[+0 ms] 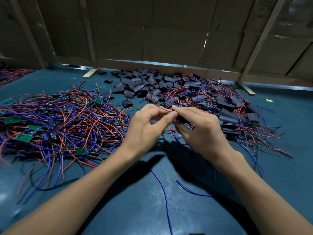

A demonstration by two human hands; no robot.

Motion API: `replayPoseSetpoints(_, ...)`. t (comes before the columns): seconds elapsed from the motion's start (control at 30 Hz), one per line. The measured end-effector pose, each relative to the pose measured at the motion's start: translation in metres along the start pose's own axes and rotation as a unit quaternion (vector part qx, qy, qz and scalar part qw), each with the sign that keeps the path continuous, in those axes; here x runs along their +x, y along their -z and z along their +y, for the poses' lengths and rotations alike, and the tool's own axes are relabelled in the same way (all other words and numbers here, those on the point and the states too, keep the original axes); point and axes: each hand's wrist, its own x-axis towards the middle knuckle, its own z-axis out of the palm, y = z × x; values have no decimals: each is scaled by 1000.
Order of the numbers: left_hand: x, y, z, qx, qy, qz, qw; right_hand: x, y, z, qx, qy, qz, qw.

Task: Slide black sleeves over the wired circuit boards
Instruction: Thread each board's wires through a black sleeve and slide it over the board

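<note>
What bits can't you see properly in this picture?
- Head view: the black sleeve is mostly hidden behind the right hand; whether a board is inside cannot be told.
- The left hand covers part of the wire it pinches.
- The wired circuit boards at the left edge are cut off and blurred.

Two hands are in view, the left hand [145,123] and the right hand [199,126], over one bench [135,192]. Three heaps lie on it: one of bare wired circuit boards [59,119] at left, about ten green boards visible; one of loose black sleeves [144,83] behind, several dozen, too many to count; one of sleeved boards [228,109] at right, uncounted. One cardboard screen [152,31] stands behind.
</note>
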Motion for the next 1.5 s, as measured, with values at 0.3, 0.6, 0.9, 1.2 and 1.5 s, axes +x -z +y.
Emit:
replayPoseSetpoints(0.3,92,69,-16,234,122,-8,964,2,57,58,-121,-107,83,983)
replayPoseSetpoints(0.6,126,81,-64,519,158,-160,825,-3,57,74,-280,-364,-262,849)
replayPoseSetpoints(0.9,134,85,-20,350,109,-21,930,3,36,29,-177,-131,70,973)
replayPoseSetpoints(1.2,27,17,42,-9,191,-131,973,0,6,-4,51,-29,30,998)
replayPoseSetpoints(1.5,7,45,22,236,89,-71,965,-1,6,5,84,-49,12,995)
